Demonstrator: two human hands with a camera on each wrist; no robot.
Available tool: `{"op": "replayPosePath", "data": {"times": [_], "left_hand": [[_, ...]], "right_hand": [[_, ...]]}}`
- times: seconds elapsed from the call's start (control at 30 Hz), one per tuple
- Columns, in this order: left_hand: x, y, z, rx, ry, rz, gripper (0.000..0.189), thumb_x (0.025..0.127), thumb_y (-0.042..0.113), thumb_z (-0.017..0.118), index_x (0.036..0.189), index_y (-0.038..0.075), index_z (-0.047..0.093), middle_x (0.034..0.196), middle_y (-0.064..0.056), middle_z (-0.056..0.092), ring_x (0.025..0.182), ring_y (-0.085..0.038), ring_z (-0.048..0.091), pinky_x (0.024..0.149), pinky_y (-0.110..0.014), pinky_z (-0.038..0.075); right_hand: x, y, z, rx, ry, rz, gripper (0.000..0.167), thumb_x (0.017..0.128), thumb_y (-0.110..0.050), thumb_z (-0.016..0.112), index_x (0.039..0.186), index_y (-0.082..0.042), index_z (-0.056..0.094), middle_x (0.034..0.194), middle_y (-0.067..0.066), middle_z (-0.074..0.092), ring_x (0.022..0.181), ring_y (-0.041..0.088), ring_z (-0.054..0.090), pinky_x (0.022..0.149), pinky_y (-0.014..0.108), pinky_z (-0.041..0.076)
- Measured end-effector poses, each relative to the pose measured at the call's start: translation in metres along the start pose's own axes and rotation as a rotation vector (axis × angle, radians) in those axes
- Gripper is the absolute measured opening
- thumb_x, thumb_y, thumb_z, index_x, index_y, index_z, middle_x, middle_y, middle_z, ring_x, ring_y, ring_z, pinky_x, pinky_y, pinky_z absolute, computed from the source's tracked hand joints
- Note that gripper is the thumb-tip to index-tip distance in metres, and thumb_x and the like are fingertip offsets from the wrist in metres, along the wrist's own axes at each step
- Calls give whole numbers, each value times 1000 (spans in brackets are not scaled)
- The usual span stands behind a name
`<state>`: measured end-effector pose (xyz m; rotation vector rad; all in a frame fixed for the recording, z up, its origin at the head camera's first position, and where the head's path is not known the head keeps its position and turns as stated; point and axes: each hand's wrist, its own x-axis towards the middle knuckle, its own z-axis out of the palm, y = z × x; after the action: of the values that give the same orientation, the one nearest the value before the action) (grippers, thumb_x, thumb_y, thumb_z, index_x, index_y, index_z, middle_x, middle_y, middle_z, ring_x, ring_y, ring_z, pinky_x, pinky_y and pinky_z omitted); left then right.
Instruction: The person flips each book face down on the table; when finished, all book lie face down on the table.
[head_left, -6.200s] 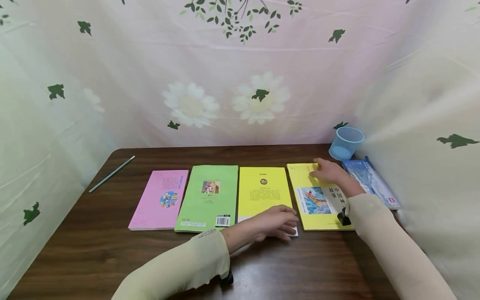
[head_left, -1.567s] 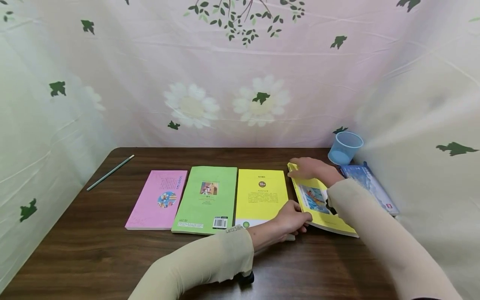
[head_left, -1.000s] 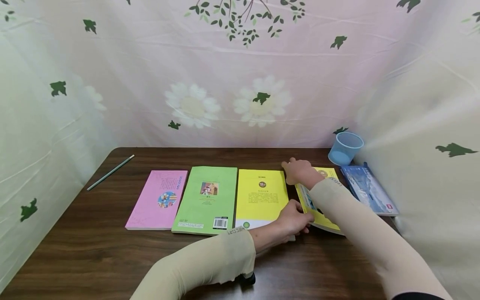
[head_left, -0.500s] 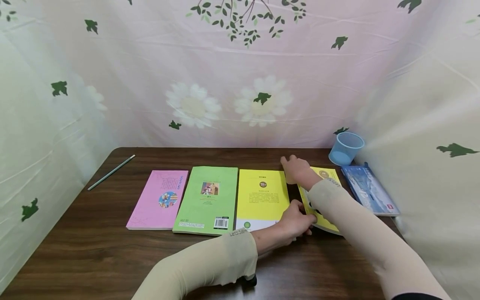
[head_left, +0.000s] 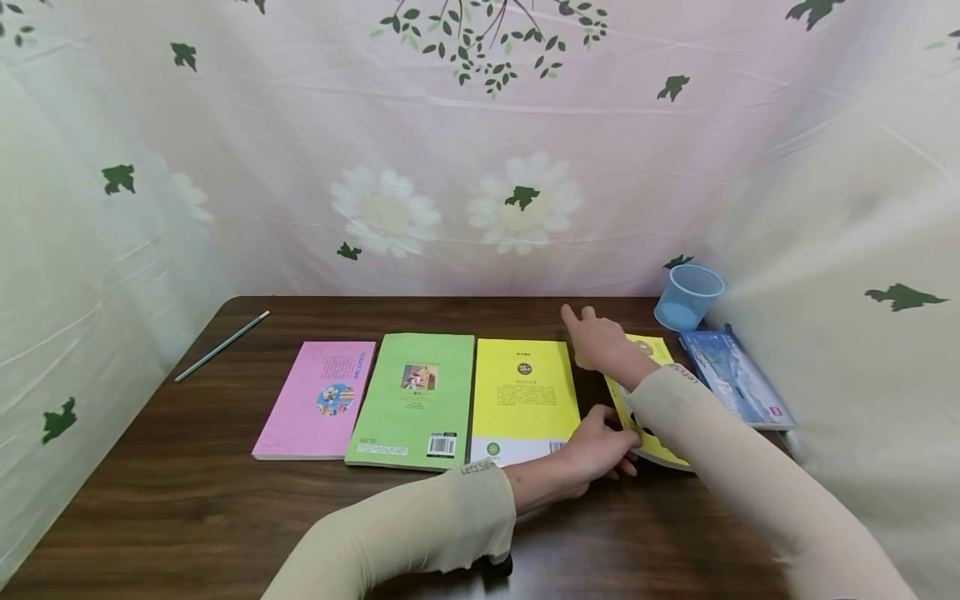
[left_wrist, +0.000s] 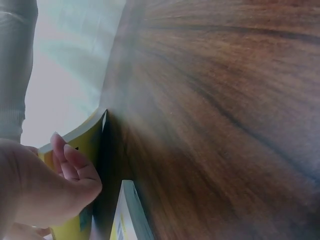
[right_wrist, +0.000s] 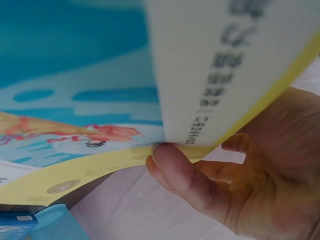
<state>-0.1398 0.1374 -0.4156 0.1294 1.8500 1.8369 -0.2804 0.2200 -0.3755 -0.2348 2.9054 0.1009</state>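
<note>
A yellow paperback (head_left: 654, 350) with a blue picture on its cover is raised and tilted at the right of the table, its cover bowed. My right hand (head_left: 606, 348) grips its far left corner; in the right wrist view the thumb (right_wrist: 175, 167) presses the cover beside the spine, fingers behind. At the near left corner, my left hand (head_left: 600, 443) pinches the lower edge. The left wrist view shows the fingers curled at the yellow cover (left_wrist: 75, 230). My right forearm hides much of the book in the head view. A second yellow book (head_left: 525, 387) lies flat just left.
A green book (head_left: 442, 379) and a pink book (head_left: 307, 417) lie flat further left. Beyond them is a pencil (head_left: 222, 347). At the right lies a blue book (head_left: 738, 379), with a blue cup (head_left: 686, 304) behind it. Fabric curtains (head_left: 450, 125) border the table.
The picture-covered yellow book lay flat; its left side has come up. My right hand shifted to its far left corner, and my left hand moved right from the second yellow book and took hold.
</note>
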Motion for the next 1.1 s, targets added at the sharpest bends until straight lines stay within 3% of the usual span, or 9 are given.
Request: {"op": "replayPosePath", "data": {"times": [0.23, 0.37, 0.5, 0.87, 1.1], "left_hand": [[2, -3, -1, -70, -49, -3, 21, 99, 26, 55, 115, 16, 61, 79, -4, 65, 60, -14, 61, 51, -25, 45], [3, -2, -2, -88, -57, 7, 26, 102, 32, 51, 119, 15, 64, 79, -4, 66, 61, -14, 62, 51, -24, 44], [4, -2, -3, -76, -50, 14, 30, 103, 31, 49, 124, 13, 62, 79, -4, 67, 62, -14, 62, 52, -24, 44], [4, -1, -7, -71, 12, 7, 28, 103, 29, 50, 122, 12, 62, 79, -5, 68, 63, -15, 64, 53, -24, 43], [4, -1, -9, -61, 24, 1, 25, 103, 27, 50, 121, 13, 61, 83, -5, 67, 66, -16, 66, 54, -24, 44]], "right_hand": [[-6, 12, -9, 56, 46, 12, 83, 93, -8, 61, 161, -9, 13, 147, 35, 34, 55, 24, 47, 49, 32, 40], [-9, 19, -19, 77, 77, 21, 81, 92, -10, 64, 158, -8, 18, 146, 35, 36, 67, 30, 55, 54, 37, 46], [-14, 25, -28, 112, 86, 24, 82, 93, -11, 64, 159, -7, 16, 149, 34, 34, 79, 35, 59, 63, 43, 51], [-31, 46, -49, 236, 131, 13, 83, 91, -5, 55, 161, -8, 11, 152, 35, 28, 69, 33, 54, 55, 37, 43], [-36, 62, -58, 271, 156, 31, 87, 88, -4, 56, 161, -9, 9, 149, 36, 31, 79, 34, 56, 60, 38, 51]]}}
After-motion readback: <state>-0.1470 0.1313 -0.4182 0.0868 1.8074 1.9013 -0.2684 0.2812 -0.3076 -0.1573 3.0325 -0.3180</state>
